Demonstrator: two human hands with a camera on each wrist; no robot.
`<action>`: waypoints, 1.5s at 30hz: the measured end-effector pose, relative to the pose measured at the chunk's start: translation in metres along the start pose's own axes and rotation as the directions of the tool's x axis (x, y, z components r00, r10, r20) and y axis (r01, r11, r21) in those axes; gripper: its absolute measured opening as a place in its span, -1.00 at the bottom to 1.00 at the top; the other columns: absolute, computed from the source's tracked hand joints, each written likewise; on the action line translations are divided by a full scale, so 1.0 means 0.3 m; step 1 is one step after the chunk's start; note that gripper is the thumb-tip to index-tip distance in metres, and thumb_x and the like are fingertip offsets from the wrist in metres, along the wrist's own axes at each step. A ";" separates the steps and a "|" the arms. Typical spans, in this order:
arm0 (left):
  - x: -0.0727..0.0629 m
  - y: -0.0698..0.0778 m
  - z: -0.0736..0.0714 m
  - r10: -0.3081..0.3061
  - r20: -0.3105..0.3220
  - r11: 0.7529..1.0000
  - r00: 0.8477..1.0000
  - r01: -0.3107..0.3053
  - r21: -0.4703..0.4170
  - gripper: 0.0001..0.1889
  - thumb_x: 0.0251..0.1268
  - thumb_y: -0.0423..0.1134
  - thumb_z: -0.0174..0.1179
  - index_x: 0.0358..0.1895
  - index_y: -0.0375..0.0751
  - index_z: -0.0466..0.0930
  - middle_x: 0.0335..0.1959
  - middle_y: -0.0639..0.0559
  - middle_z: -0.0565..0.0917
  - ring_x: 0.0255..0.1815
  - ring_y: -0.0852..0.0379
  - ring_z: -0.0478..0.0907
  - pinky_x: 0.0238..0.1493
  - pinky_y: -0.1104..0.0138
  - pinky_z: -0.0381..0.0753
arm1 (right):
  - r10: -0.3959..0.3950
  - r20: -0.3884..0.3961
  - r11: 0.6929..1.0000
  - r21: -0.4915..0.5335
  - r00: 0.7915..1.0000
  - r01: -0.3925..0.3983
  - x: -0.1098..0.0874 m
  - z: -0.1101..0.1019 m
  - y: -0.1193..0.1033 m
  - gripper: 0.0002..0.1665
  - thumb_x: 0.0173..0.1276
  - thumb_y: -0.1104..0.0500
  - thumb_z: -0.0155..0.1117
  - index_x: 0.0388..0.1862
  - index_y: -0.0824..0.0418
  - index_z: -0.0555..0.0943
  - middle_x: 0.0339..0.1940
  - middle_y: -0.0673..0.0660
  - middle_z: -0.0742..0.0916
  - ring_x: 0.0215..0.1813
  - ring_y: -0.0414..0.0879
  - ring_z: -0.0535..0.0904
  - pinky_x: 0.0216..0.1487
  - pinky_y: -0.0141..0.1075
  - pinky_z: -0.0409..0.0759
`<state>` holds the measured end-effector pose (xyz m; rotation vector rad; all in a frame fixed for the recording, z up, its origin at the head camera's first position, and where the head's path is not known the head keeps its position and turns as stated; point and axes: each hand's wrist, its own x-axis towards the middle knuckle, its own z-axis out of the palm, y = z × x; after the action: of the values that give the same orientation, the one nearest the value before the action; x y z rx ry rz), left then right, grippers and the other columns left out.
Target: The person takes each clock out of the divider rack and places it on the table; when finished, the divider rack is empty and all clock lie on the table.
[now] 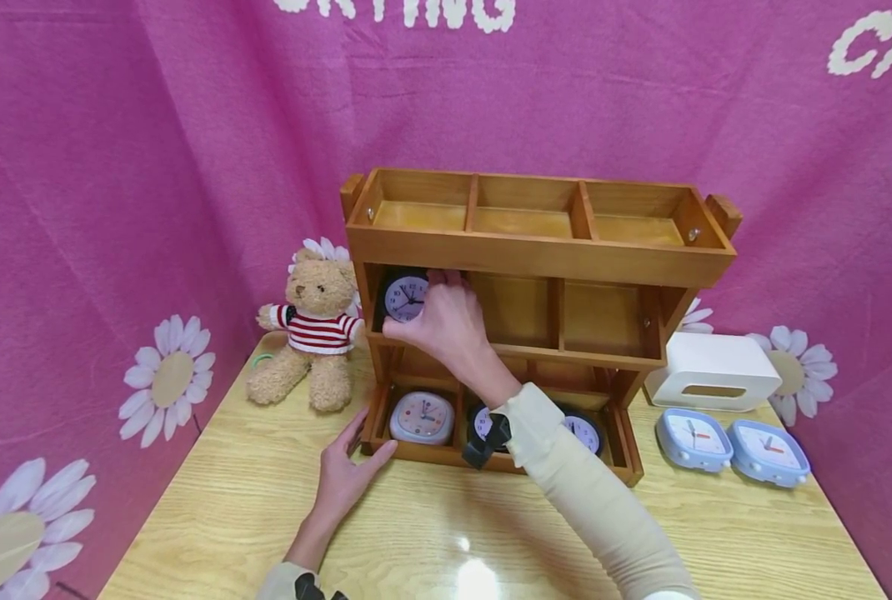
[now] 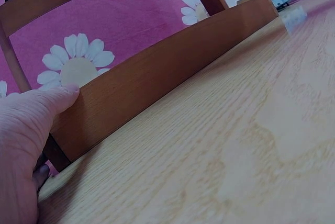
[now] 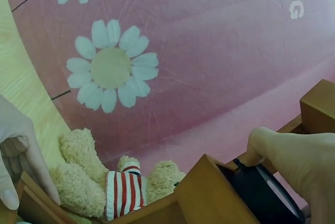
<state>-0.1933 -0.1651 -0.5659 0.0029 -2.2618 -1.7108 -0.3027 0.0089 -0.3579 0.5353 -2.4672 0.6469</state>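
Observation:
A black round alarm clock (image 1: 406, 298) with a white dial stands in the left compartment of the middle tier of a brown wooden shelf (image 1: 539, 257). My right hand (image 1: 452, 323) grips this clock by its rim, thumb low on the front and fingers near the top. In the right wrist view, the black clock's casing (image 3: 264, 198) shows under the fingers. Down at the bottom left corner, my left hand (image 1: 344, 477) holds the shelf, its thumb on the front board (image 2: 152, 72) and its fingers around the side.
The bottom tier holds a pale square-faced clock (image 1: 422, 417) and two black round clocks, one partly behind my right wrist. A teddy bear (image 1: 318, 329) sits left of the shelf. To the right are two blue clocks (image 1: 694, 440) and a white box (image 1: 716, 367).

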 end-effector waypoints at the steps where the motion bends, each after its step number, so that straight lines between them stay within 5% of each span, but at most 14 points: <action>1: 0.001 -0.008 -0.001 -0.004 0.004 1.000 1.000 0.004 0.005 -0.24 0.17 -0.31 0.56 0.46 -0.38 0.46 0.41 -0.28 0.54 0.42 -0.22 0.49 0.46 0.01 0.44 | 0.008 0.002 1.000 0.019 1.000 -0.008 -0.001 -0.005 0.000 -0.13 -0.05 -0.31 0.55 0.02 0.31 0.59 -0.19 0.18 0.67 -0.32 0.03 0.65 -0.42 -0.14 0.72; 10: 0.003 -0.047 -0.010 -0.010 0.017 1.000 1.000 0.010 -0.008 -0.22 0.17 -0.17 0.59 0.46 -0.28 0.49 0.42 -0.21 0.55 0.43 -0.15 0.49 0.47 0.04 0.44 | 0.056 0.003 0.991 0.121 0.998 -0.056 -0.016 -0.068 -0.007 -0.06 -0.08 -0.24 0.62 0.18 0.26 0.57 -0.19 0.18 0.67 -0.28 0.02 0.65 -0.31 -0.07 0.76; 18: 0.004 -0.040 -0.010 -0.017 0.019 1.000 1.000 0.017 -0.020 -0.22 0.18 -0.20 0.58 0.47 -0.31 0.48 0.43 -0.21 0.54 0.44 -0.14 0.48 0.47 0.06 0.43 | 0.109 0.040 0.975 0.189 0.993 -0.114 -0.074 -0.132 -0.011 0.10 -0.12 -0.20 0.68 0.35 0.26 0.48 0.15 0.30 0.59 0.04 0.19 0.62 0.06 0.12 0.70; 30: 0.011 -0.050 -0.004 -0.001 0.011 1.000 1.000 0.001 0.024 -0.22 0.20 -0.20 0.57 0.47 -0.33 0.46 0.42 -0.21 0.55 0.43 -0.16 0.49 0.45 0.03 0.44 | 0.047 -0.024 0.948 0.317 0.999 -0.037 -0.241 -0.213 0.043 0.03 -0.11 -0.16 0.63 0.32 0.25 0.49 0.10 0.18 0.52 -0.03 0.02 0.57 -0.06 -0.05 0.72; 45: 0.006 -0.031 -0.010 -0.001 0.019 1.000 1.000 0.001 -0.001 -0.23 0.19 -0.21 0.57 0.47 -0.33 0.47 0.42 -0.25 0.54 0.45 -0.14 0.47 0.47 0.05 0.43 | 0.127 -0.030 0.932 0.345 0.991 -0.109 -0.493 -0.280 0.113 -0.01 -0.19 -0.05 0.68 0.31 0.12 0.56 0.14 0.09 0.56 0.05 -0.06 0.59 -0.01 -0.04 0.69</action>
<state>-0.1959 -0.1707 -0.5735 -0.0118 -2.2749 -1.7194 -0.1709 0.1165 -0.3919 0.4936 -2.3613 1.1395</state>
